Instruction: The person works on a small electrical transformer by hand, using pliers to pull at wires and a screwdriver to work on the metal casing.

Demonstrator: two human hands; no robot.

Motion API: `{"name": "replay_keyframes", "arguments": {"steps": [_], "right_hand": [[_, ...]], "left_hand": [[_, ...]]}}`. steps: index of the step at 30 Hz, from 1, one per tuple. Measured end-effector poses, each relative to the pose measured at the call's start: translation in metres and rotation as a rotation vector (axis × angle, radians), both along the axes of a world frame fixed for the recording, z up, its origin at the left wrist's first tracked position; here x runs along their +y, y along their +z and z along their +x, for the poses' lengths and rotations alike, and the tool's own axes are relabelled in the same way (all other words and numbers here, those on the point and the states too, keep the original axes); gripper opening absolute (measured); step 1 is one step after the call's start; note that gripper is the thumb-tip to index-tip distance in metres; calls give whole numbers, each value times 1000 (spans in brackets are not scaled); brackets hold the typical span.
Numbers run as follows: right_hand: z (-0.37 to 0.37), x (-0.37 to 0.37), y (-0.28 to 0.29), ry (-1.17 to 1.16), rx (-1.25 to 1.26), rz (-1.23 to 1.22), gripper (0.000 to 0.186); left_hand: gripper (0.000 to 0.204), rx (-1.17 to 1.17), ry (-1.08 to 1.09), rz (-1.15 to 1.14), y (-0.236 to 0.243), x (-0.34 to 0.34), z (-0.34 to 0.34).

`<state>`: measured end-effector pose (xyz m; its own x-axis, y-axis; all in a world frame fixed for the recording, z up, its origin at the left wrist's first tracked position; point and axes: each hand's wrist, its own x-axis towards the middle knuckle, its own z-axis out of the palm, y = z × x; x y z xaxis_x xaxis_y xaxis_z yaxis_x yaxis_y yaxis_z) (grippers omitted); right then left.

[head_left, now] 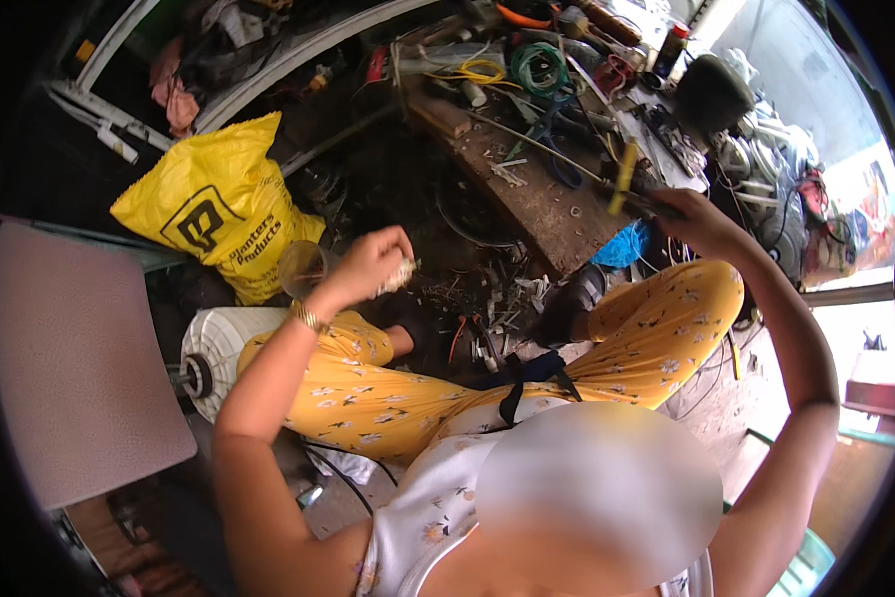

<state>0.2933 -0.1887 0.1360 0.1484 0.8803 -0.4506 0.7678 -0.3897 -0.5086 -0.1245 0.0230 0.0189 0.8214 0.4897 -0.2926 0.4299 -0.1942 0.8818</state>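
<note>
Right hand (701, 221) wrapped round a hammer-like tool (623, 179) by the wooden bench (552, 217); left hand (366, 265) pinches a pale piece (398, 278), off the bench, near the clear tub (302, 267). Scraps (535, 292) lie below: I'd judge partway, remainder unclear

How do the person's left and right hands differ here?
Hold: the left hand has a small pale piece, its kind unclear; the right hand grips a dark handle.
Place: the left is near a clear plastic container, the right by the wooden bench's corner.
Wrist: the left wears a gold-coloured band; no band shows on the right.
Shared: both are ungloved, with curled fingers.
</note>
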Motion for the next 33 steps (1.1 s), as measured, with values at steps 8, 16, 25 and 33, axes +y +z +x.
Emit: {"name": "replay_keyframes", "arguments": {"steps": [8,16,25,33], "right_hand": [[-118,20,-46,509,-611,51,32],[-67,48,-139,70,-760,489,27],[-199,129,-121,48,-163,756,29],[-423,250,-277,497,139,153,71]], "left_hand": [[20,-404,292,-705,8,16,26],[25,-525,519,-926,8,17,21],[31,-845,924,-817,64,80,-65],[31,-1150,1153,-995,50,111,-110]]}}
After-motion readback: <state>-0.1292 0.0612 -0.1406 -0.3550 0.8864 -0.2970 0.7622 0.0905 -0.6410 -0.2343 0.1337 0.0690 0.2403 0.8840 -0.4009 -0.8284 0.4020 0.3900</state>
